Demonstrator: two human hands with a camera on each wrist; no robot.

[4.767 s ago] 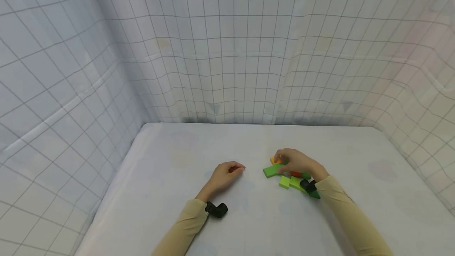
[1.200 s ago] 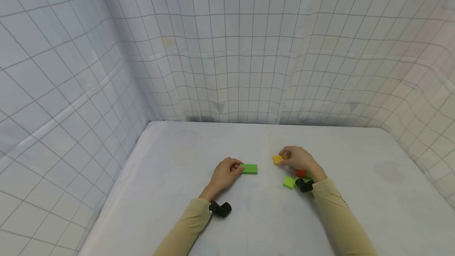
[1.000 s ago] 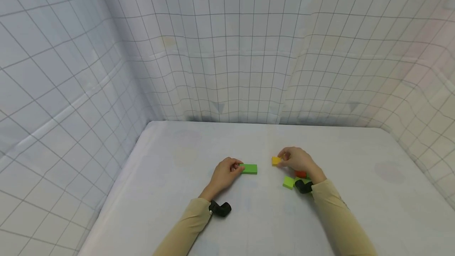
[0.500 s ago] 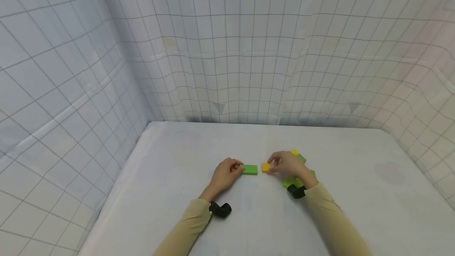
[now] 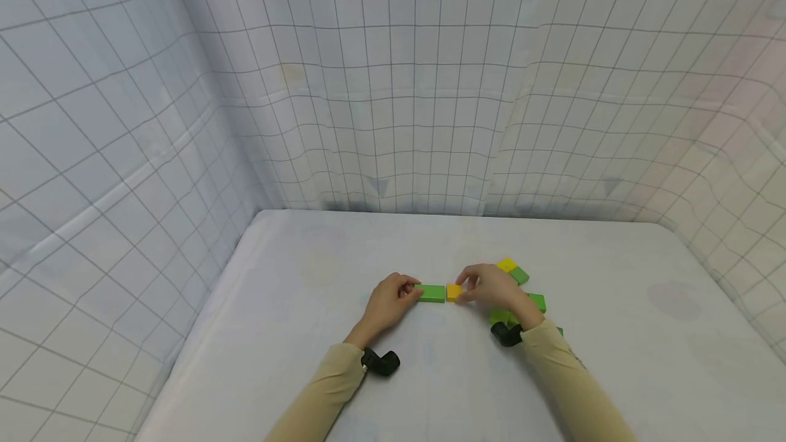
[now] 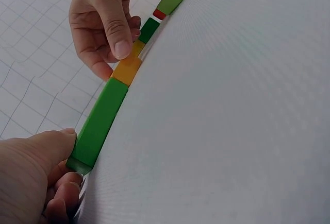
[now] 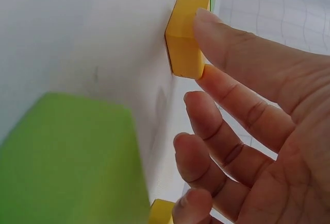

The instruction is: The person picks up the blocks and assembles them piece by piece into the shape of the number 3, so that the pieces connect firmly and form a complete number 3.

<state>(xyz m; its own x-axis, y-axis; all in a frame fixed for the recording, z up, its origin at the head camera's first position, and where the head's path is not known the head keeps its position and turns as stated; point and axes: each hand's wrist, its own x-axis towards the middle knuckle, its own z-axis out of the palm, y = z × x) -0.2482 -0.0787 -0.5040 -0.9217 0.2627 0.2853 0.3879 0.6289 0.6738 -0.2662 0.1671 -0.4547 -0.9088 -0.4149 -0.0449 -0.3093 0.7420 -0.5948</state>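
Observation:
With thumb and fingers, my left hand point(image 5: 388, 302) pinches the left end of a long green block point(image 5: 432, 293) lying flat on the white table. My right hand point(image 5: 491, 287) pinches an orange block point(image 5: 452, 292) at the green block's right end. In the left wrist view the orange block point(image 6: 127, 70) and green block point(image 6: 100, 126) stand end to end in one line. The right wrist view shows my thumb on the orange block point(image 7: 183, 33), with the index finger behind it and the other fingers loosely bent.
Right of and partly beneath my right forearm lie several loose blocks: a yellow block point(image 5: 506, 264), a green block point(image 5: 519, 275), another green block point(image 5: 537, 302) and a lime block point(image 5: 499, 316). A red block point(image 6: 159, 14) shows in the left wrist view. Gridded white curtains surround the table.
The long green block came from the pile to my left hand, which now holds it still. My right hand took the orange block and slid it left and nearer, up to the green block's end.

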